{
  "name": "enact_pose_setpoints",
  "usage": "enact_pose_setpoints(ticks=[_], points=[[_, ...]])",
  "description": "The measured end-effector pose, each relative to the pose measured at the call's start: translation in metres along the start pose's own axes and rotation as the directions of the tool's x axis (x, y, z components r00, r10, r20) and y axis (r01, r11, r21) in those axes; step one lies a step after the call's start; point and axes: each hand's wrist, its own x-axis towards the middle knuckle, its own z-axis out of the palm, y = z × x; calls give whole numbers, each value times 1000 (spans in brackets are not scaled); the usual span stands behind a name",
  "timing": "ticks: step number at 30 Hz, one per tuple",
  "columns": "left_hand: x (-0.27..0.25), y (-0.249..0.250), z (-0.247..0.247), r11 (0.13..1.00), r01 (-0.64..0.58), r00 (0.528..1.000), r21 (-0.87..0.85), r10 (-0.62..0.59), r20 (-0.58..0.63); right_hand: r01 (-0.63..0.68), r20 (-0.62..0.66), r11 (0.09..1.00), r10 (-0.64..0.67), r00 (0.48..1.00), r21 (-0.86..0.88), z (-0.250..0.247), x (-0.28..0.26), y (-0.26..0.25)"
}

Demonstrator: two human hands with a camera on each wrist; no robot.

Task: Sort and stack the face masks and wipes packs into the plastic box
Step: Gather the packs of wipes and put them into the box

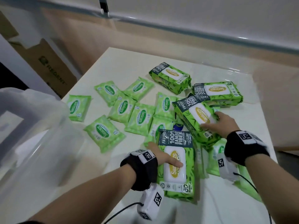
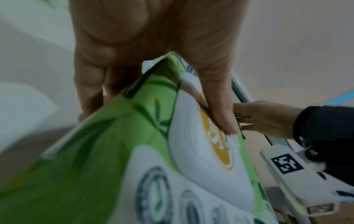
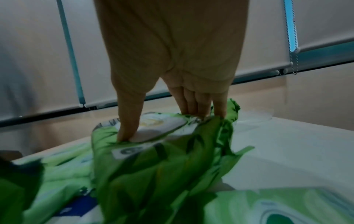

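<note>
Head view: our left hand (image 1: 163, 156) grip holds the near large wipes pack (image 1: 177, 167); right hand (image 1: 221, 125) grip holds the tilted large wipes pack (image 1: 194, 120), frame centre-right.

Glossy crinkled plastic-film wipes packs (image 1: 176, 165) (smooth white lids), translucent smooth plastic box (image 1: 32, 135), glossy cream table (image 1: 123, 62), matt brown cardboard box (image 1: 53, 68), black cloth wristbands (image 1: 142, 168)

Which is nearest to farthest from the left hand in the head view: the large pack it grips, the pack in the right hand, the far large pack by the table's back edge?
1. Large pack gripped by the left hand, near edge.
2. Tilted pack in the right hand, right of centre.
3. Far pack, at the back.
</note>
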Motion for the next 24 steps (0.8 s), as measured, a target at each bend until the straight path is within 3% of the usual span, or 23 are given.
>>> enact_pose_setpoints(ticks=[5,9,13,16,20,22,24], points=[[3,1,7,986,-91,995,-138,95,21,-114,108,993,112,988,10,12,40,17],[-5,7,7,957,-165,984,-238,177,29,-183,120,983,185,975,-28,14,30,4],[-11,0,7,928,-180,983,-326,186,-14,-195,115,977,184,976,89,18,22,1],[-25,1,-2,900,-209,978,-382,199,-67,-190,95,941,170,981,280,22,12,1],[-47,6,-43,835,-273,962,-478,253,-107,-244,200,754,151,968,610,25,-19,6],[-64,11,-69,791,-342,938,-507,320,-134,-233,251,669,71,965,706,25,-41,2],[-92,13,-98,726,-413,906,-550,391,-164,-206,269,511,-51,962,834,26,-63,-7]])
